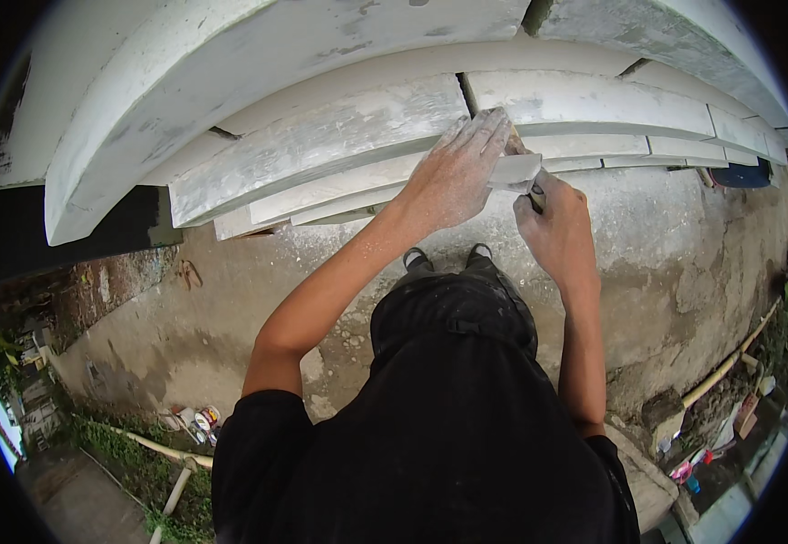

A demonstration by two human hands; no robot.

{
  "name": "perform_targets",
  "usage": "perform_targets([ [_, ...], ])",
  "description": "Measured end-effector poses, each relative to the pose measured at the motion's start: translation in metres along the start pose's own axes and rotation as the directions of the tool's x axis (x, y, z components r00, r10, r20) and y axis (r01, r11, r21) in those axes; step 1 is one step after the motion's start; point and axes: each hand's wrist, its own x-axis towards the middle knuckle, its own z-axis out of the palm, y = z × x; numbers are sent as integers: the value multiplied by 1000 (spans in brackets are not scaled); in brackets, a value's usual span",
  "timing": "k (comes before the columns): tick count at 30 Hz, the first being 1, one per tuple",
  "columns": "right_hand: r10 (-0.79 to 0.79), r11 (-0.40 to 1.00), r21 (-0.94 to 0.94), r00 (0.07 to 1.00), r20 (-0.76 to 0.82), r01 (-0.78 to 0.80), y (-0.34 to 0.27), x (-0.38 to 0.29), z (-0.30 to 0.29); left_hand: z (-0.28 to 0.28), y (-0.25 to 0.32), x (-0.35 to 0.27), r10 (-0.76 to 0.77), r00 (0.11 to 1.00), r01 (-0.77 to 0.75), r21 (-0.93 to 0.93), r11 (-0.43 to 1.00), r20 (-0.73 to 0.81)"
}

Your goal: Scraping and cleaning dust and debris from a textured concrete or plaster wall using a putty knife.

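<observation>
White-coated slabs with greyish patches run across the view in front of me, stacked in several tiers. My left hand (458, 170), dusty with white powder, lies flat with its fingers close together at the upright gap between two sections of the middle slab (591, 102). A brownish piece (515, 141) shows just beyond its fingertips; what it is I cannot tell. My right hand (557, 217) is closed on the dark handle of a putty knife (516, 170), whose broad pale blade points left, close beside the left hand. Part of the blade is hidden behind the left hand.
Below lies a stained concrete floor (231, 326), where my shoes (481, 251) stand. A pair of sandals (190, 274) rests at the left. Buckets (207, 417) sit at the lower left, near bamboo poles (176, 489). Plants, a bamboo pole and litter line the lower right edge.
</observation>
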Motion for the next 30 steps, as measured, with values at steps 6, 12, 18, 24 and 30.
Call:
perform_targets([
  [6, -25, 991, -130, 999, -32, 21, -11, 8, 2, -9, -4, 13, 9, 1000, -6, -78, 997, 30],
  [12, 144, 982, -137, 985, 100, -129, -27, 4, -13, -13, 1, 11, 24, 997, -14, -138, 990, 72],
  [18, 65, 990, -129, 997, 41, -59, -30, 6, -13, -21, -3, 20, -27, 995, 37, -97, 995, 94],
  [24, 49, 990, -133, 997, 53, -42, -29, 24, -17, -31, -4, 33, -77, 982, 105, -161, 981, 174],
  [30, 10, 986, -166, 999, -33, -16, -12, 25, -5, -14, -10, 42, -9, 993, 13, -30, 999, 117],
])
